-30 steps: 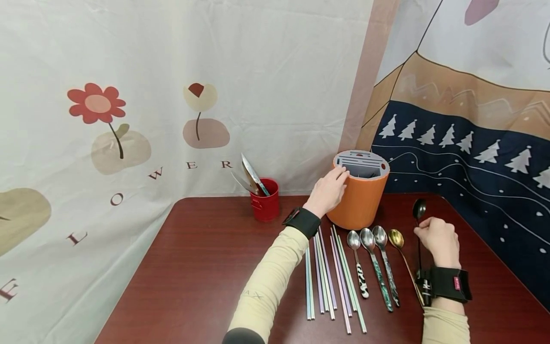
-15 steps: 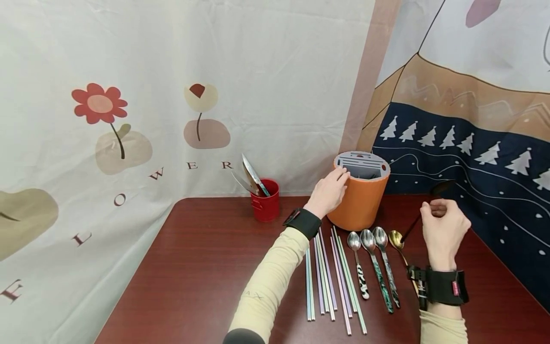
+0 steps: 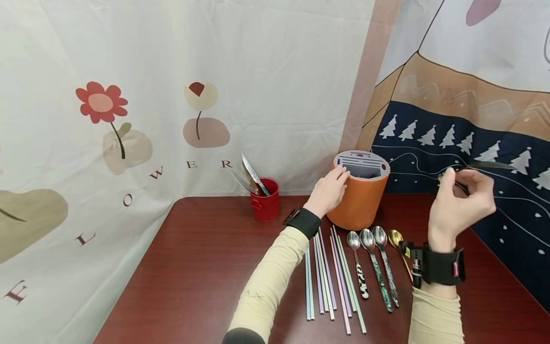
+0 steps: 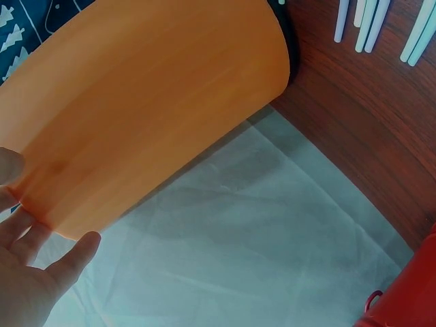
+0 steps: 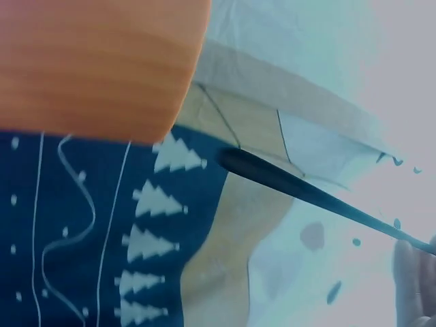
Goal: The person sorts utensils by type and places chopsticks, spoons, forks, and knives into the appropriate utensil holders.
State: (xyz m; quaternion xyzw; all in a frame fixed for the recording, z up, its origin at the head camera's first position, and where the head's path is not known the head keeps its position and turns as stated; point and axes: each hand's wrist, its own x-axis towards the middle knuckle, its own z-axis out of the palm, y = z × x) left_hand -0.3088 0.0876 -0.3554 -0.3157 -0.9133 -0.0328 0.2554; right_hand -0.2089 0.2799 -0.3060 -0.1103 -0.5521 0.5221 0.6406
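Observation:
My right hand (image 3: 461,205) is raised above the table's right side and pinches a black spoon (image 3: 493,165) between thumb and fingers. In the right wrist view its dark handle (image 5: 300,189) points toward the orange holder (image 5: 95,68). My left hand (image 3: 327,192) grips the rim of that round orange utensil holder (image 3: 357,205), its fingertips over the edge; the holder has a grey slotted top (image 3: 361,163). Below my right hand, a gold spoon (image 3: 396,237) lies on the table, partly hidden by the wrist strap.
Several silver spoons (image 3: 368,237) with patterned handles lie in front of the holder. Left of them are several pastel chopsticks (image 3: 343,282). A red bucket (image 3: 265,205) with knives (image 3: 252,173) stands at the table's back edge, before a printed cloth (image 3: 275,95).
My right hand has lifted the black spoon off the table, moving up and to the right while turning it sideways. My left hand has stayed at the holder's rim.

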